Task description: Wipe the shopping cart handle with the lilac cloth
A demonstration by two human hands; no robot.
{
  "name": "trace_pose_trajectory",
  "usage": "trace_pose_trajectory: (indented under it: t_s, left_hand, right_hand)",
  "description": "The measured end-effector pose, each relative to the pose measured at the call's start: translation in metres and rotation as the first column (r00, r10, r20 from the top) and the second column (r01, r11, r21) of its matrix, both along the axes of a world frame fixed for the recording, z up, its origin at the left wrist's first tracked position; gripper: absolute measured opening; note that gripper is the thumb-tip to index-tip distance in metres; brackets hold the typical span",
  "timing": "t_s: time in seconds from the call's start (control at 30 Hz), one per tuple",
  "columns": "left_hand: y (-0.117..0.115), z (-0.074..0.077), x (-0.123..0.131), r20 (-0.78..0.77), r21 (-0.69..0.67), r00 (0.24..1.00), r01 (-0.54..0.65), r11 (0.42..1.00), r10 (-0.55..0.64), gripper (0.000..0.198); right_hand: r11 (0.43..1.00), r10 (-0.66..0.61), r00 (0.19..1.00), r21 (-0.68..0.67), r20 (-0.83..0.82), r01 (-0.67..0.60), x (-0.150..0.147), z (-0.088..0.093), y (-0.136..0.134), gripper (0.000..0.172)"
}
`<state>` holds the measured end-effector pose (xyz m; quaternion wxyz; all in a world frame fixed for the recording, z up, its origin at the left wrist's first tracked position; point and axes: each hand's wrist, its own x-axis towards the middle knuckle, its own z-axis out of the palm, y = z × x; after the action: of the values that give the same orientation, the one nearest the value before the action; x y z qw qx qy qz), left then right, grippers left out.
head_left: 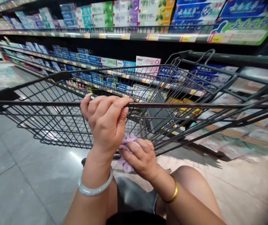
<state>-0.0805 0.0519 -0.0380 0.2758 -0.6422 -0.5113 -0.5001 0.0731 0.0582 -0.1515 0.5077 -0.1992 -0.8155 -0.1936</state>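
Note:
A dark wire shopping cart [54,122] stands across in front of me, its side facing my knees. Over its top rail [171,105] my left hand [104,120] is curled, fingers closed round the bar, with a pale bangle on the wrist. Lower and to the right, my right hand [140,157] is closed on a crumpled light purple cloth [127,167], held against the wire side below the rail. Part of the cloth is hidden behind the fingers. A gold bangle circles the right wrist. Inside the cart, a grey flat panel [158,114] leans at the right.
Behind the cart, shelves [134,36] carry many boxes, with price tags along their edges. A pink and white box [148,64] stands on the lower shelf. Wrapped cartons [253,125] are stacked at the right. Grey tiled floor [12,168] spreads to the left.

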Motion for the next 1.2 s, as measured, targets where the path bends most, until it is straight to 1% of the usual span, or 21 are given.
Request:
trace_pose_trajectory:
  t_s: [0.1, 0.17, 0.23, 0.33, 0.4, 0.47, 0.57, 0.63, 0.77, 0.83, 0.87, 0.93, 1.0, 1.03, 1.07, 1.1, 1.2]
  left_hand:
    - [0.000, -0.001, -0.002, -0.015, -0.004, 1.000, 0.008, 1.000, -0.008, 0.028]
    - [0.000, -0.002, -0.003, -0.014, -0.003, 1.000, 0.014, 1.000, -0.014, 0.030]
    - [0.001, -0.003, -0.003, -0.018, 0.008, 1.000, 0.018, 1.000, -0.018, 0.030]
    - [0.002, -0.004, -0.005, -0.035, 0.022, 0.999, 0.018, 1.000, -0.017, 0.030]
    - [0.001, -0.005, -0.006, -0.046, 0.018, 0.999, 0.019, 1.000, -0.018, 0.031]
    - [0.001, -0.005, -0.007, -0.049, 0.015, 0.999, 0.024, 1.000, -0.023, 0.031]
    - [0.001, -0.005, -0.007, -0.038, 0.013, 0.999, 0.029, 0.999, -0.029, 0.031]
    - [0.002, -0.006, -0.007, -0.026, 0.005, 0.999, 0.034, 0.999, -0.034, 0.031]
    - [0.002, -0.005, -0.006, -0.009, 0.008, 0.999, 0.052, 0.999, -0.052, 0.031]
    - [0.002, -0.004, -0.007, -0.016, 0.013, 0.998, 0.055, 0.998, -0.055, 0.031]
    - [0.001, -0.003, -0.007, -0.020, 0.013, 0.998, 0.057, 0.998, -0.057, 0.031]
    - [0.000, -0.001, -0.008, -0.022, 0.014, 0.998, 0.065, 0.998, -0.064, 0.031]
    - [-0.001, 0.000, -0.008, -0.017, 0.010, 0.998, 0.065, 0.998, -0.064, 0.032]
    - [-0.001, 0.001, -0.007, -0.016, 0.007, 0.998, 0.059, 0.998, -0.059, 0.032]
    - [-0.001, 0.001, -0.007, -0.016, 0.007, 0.999, 0.050, 0.999, -0.050, 0.032]
    - [-0.001, 0.002, -0.006, -0.016, 0.005, 0.999, 0.038, 0.999, -0.038, 0.031]
    - [0.000, 0.001, -0.004, -0.012, 0.013, 1.000, 0.014, 1.000, -0.013, 0.029]
  right_hand:
    - [0.999, -0.011, 0.995, -0.032, -0.095, 0.008, -0.004, 0.001, -0.002, 0.018]
    - [1.000, -0.022, 0.994, -0.025, -0.109, 0.019, -0.005, -0.002, -0.001, 0.019]
    - [1.000, -0.017, 1.000, -0.003, -0.020, 0.017, -0.010, -0.015, 0.000, 0.020]
    - [0.998, 0.034, 0.988, -0.052, 0.153, -0.026, -0.023, -0.042, 0.001, 0.017]
    - [0.995, 0.062, 0.978, -0.085, 0.199, -0.046, -0.028, -0.050, 0.000, 0.013]
    - [0.997, 0.053, 0.985, -0.067, 0.162, -0.042, -0.027, -0.045, 0.000, 0.014]
    - [1.000, -0.013, 1.000, -0.022, 0.024, 0.014, -0.016, -0.023, 0.001, 0.021]
    - [0.999, -0.052, 0.998, 0.003, -0.028, 0.052, -0.009, -0.012, 0.003, 0.024]
    - [0.997, -0.070, 0.997, 0.042, 0.022, 0.069, -0.003, -0.008, 0.008, 0.024]
    - [0.998, -0.053, 0.998, 0.039, 0.020, 0.052, 0.001, -0.001, 0.010, 0.022]
    - [0.999, -0.045, 0.999, 0.029, -0.009, 0.045, 0.004, 0.006, 0.010, 0.021]
    - [0.999, -0.039, 0.991, 0.025, -0.131, 0.042, 0.010, 0.021, 0.012, 0.020]
    - [0.997, -0.064, 0.961, 0.019, -0.270, 0.072, 0.016, 0.032, 0.013, 0.021]
    - [0.996, -0.082, 0.949, 0.010, -0.306, 0.089, 0.018, 0.035, 0.013, 0.021]
    - [0.995, -0.094, 0.947, 0.004, -0.306, 0.100, 0.018, 0.036, 0.012, 0.021]
    - [0.994, -0.101, 0.958, 0.002, -0.269, 0.105, 0.017, 0.036, 0.012, 0.020]
    - [0.997, -0.079, 0.991, 0.005, -0.109, 0.080, 0.016, 0.036, 0.011, 0.019]
